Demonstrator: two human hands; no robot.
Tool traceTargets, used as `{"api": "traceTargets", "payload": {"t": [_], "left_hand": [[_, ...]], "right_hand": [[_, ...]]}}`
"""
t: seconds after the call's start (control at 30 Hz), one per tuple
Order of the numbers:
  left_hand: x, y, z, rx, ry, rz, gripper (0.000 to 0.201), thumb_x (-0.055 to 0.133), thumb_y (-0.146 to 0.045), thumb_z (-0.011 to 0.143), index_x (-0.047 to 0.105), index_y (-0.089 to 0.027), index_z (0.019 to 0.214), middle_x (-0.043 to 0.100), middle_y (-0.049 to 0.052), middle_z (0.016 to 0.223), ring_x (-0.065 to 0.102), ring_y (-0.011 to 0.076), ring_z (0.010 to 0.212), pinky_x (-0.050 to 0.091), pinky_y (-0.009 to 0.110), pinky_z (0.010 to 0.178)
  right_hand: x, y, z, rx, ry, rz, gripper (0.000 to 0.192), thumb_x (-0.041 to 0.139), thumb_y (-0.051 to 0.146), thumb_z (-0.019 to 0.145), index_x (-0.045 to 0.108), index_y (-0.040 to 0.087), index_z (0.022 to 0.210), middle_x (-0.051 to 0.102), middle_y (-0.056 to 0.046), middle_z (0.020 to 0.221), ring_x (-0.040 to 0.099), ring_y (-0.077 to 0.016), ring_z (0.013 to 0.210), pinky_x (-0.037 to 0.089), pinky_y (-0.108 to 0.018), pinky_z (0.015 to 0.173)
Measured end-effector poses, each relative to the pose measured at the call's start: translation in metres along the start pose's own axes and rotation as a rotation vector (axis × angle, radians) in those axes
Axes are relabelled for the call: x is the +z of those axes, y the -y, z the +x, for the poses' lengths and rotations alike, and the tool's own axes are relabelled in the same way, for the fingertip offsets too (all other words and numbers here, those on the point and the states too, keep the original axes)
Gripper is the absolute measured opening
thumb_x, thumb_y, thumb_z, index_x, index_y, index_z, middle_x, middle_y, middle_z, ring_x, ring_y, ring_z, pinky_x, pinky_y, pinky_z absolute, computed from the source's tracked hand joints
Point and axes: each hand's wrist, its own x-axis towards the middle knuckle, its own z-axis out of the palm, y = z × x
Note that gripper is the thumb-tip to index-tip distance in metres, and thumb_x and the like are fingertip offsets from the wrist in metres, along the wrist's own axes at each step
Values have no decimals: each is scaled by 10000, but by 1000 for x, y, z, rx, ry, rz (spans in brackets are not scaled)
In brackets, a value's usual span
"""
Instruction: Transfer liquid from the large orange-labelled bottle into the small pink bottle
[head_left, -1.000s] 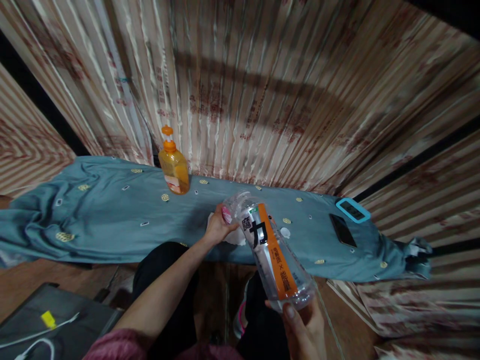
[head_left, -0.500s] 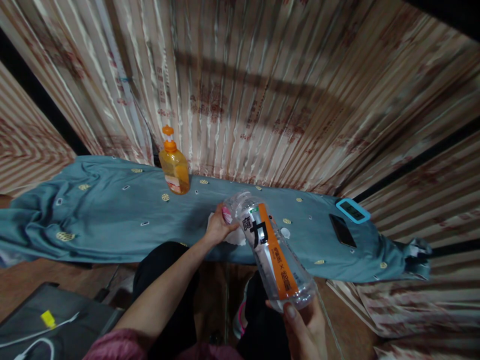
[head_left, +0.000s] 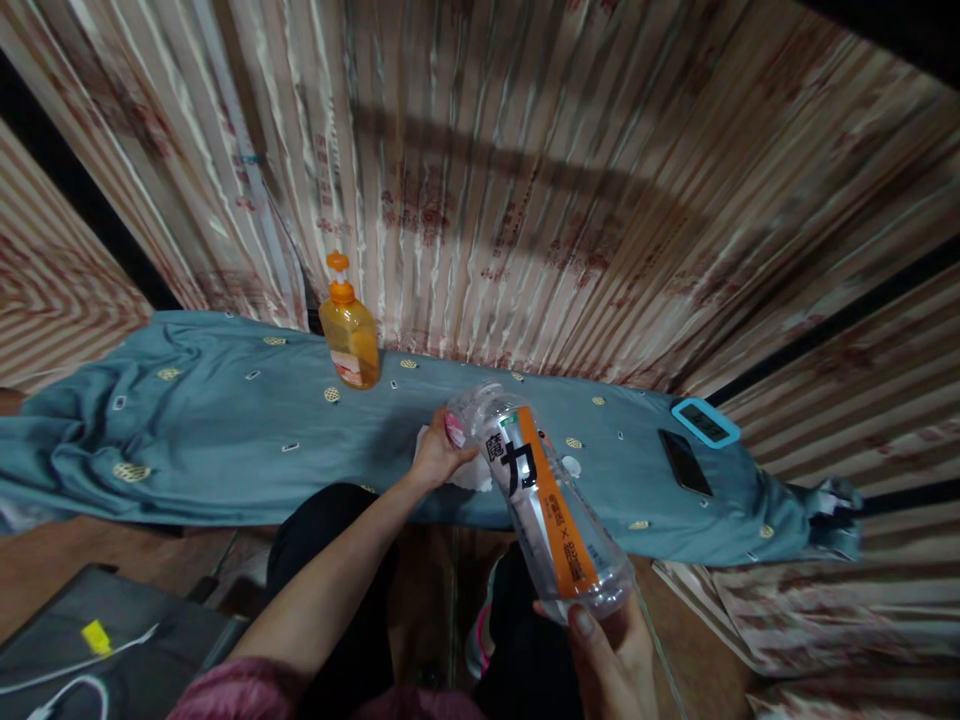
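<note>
A long, narrow surface draped in a rumpled blue-grey cloth runs across the middle of the frame, its far edge pressed against pleated, glossy striped curtains that fill the whole upper half, and its near edge falling off toward a brown floor at the bottom. The left stretch of the cloth is bare apart from small printed motifs, while the right end is taken up by a dark phone lying flat and, just beyond it, a flat device with a light-blue frame. Below centre, the right hand holds a clear plastic bottle by its base, fingers curled around the bottom with the thumb pressed against the wall; the bottle is tilted, neck pointing up and left toward the middle of the frame, over the near edge of the cloth. It is a ribbed, transparent cylinder with a white and orange label bearing black characters. The left hand reaches up from lower left, fingers closed around the bottle's mouth, where something pink shows between the fingertips; whether that is a cap I cannot tell. Under that hand lies a crumpled white tissue, and a small white round cap sits on the cloth just right of the bottle. An amber pump bottle with an orange top stands upright at the far edge, left of centre, well apart from both hands.
</note>
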Motion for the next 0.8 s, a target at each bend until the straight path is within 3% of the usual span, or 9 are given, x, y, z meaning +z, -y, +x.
{"api": "traceTargets", "payload": {"t": [0.23,0.43,0.7,0.8], "left_hand": [[-1,1,0,7,3,42,768,1029,-146,662,673,-250,1335,900,56,1248,885,342,1191,688,478,1121],[0,4,0,18,-8,41,755,1035,-162,658,678,-272,1314,896,29,1205,887,342,1179,696,485,1118],[-1,0,0,12,0,38,763,1035,-186,642,695,-263,1321,900,25,1184,893,340,1163,700,469,1102],[-1,-1,0,11,0,37,757,1022,-177,654,685,-259,1327,900,34,1209,889,345,1180,696,492,1117]], "right_hand": [[5,0,-1,-21,-45,15,856,1192,641,733,866,249,1420,1008,-104,1056,956,-329,858,797,-378,771],[2,-1,0,-7,-45,-25,922,1158,671,758,843,247,1514,1013,-141,1125,972,-397,959,808,-451,822],[4,-2,-1,-3,-32,-14,933,1152,684,767,837,246,1528,1009,-133,1099,956,-378,917,806,-457,812],[8,1,-2,0,-59,12,897,1195,642,712,873,253,1453,1002,-118,1080,953,-374,897,800,-443,783]]}}
